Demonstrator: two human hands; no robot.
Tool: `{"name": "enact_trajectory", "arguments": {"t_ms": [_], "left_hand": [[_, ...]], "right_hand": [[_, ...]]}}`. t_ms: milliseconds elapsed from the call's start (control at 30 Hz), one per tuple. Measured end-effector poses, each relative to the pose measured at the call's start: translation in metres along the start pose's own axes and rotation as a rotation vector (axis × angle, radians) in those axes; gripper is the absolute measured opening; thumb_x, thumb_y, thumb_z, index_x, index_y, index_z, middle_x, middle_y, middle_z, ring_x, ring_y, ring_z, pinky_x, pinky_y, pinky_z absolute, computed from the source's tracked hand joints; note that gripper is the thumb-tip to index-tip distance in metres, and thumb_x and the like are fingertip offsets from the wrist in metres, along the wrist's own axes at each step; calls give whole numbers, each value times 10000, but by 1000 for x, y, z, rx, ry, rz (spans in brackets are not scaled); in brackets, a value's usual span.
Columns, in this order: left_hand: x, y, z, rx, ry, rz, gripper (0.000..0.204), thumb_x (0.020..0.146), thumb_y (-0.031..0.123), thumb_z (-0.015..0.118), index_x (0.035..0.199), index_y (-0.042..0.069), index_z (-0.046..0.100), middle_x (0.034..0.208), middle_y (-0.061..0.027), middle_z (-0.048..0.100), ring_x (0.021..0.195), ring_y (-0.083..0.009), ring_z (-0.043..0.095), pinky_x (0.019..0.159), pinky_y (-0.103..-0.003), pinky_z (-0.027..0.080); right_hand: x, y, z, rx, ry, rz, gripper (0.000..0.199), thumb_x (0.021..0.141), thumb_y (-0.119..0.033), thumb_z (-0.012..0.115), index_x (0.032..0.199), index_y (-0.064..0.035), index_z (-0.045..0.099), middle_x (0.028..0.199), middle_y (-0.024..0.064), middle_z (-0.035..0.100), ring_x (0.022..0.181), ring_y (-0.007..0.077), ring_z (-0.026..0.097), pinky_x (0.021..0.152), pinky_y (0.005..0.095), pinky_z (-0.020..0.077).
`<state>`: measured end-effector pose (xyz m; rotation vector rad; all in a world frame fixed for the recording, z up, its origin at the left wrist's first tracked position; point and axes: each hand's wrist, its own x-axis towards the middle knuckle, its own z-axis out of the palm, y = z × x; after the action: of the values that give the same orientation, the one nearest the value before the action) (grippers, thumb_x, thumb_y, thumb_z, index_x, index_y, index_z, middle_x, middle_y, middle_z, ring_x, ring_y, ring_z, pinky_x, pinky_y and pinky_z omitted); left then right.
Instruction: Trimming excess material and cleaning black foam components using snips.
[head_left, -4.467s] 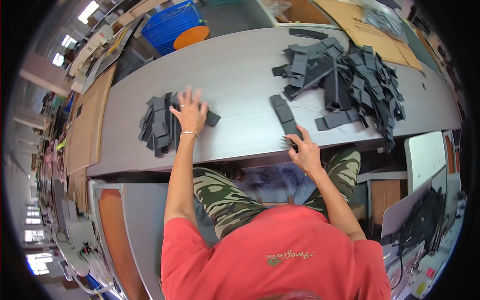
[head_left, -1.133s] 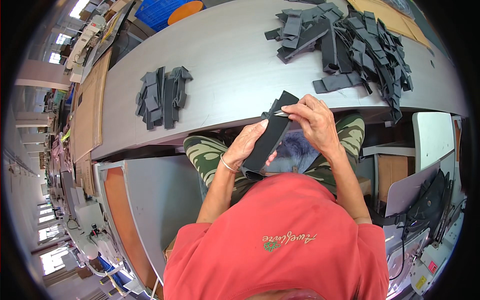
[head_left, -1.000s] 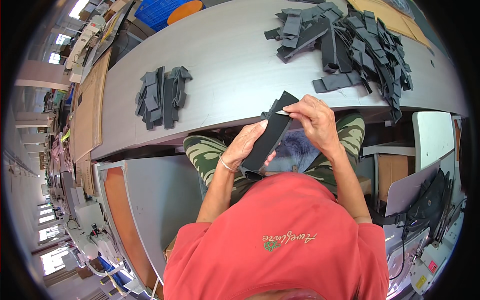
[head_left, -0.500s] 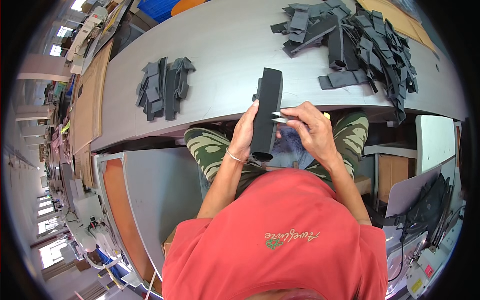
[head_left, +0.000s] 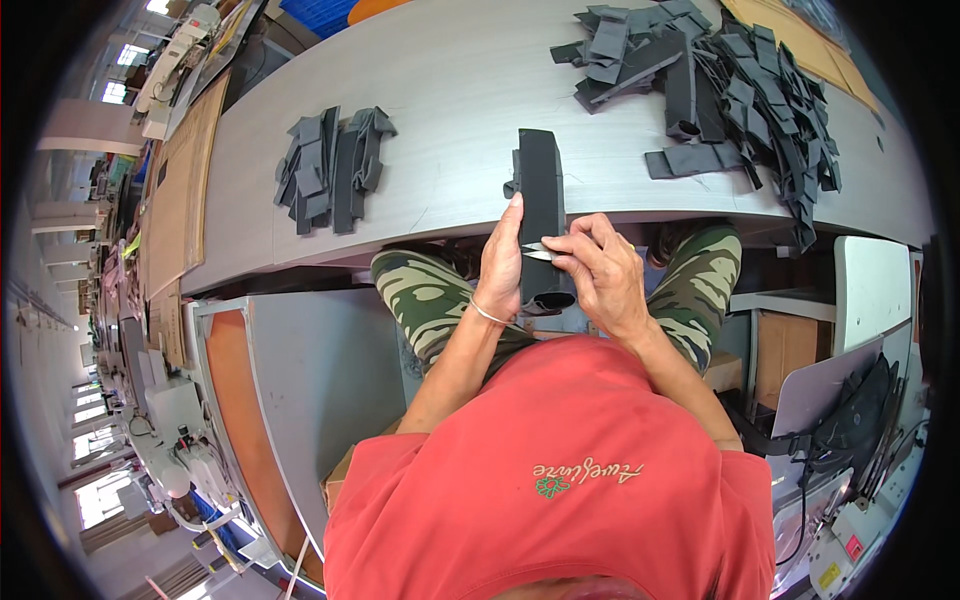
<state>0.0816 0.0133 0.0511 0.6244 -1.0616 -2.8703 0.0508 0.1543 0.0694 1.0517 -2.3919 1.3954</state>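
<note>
Gripping the black fabric tube along its left edge, the person's left hand holds it lengthwise across the table's front edge, its open end toward the body. That grip probably steadies it, leaving its upper face bare for the right hand, whose thumb and fingers pinch small pointed snips, blades lying across the cloth; whether they touch it, I can't tell. Dark folded strips lie in a small bunch to the left and a bigger, tangled heap far right, apparently spaced to leave working room between.
</note>
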Motion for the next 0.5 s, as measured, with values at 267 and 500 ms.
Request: {"name": "enact_trajectory", "arguments": {"t_ms": [267, 500], "left_hand": [[-3, 6, 3, 29, -33, -4, 423, 994, 386, 350, 1053, 15, 543, 905, -101, 605, 743, -199, 592, 652, -318, 511], [-2, 10, 3, -91, -68, 34, 477, 982, 432, 354, 1007, -3, 548, 816, -104, 573, 702, -181, 564, 641, -331, 501]], "right_hand": [[5, 1, -19, 303, 31, 262, 159, 792, -57, 641, 945, -83, 674, 856, 79, 561, 747, 242, 603, 670, 329, 473], [3, 7, -33, 232, -59, 150, 206, 783, -36, 642, 988, -46, 659, 808, 98, 600, 731, 250, 582, 662, 320, 463]]}}
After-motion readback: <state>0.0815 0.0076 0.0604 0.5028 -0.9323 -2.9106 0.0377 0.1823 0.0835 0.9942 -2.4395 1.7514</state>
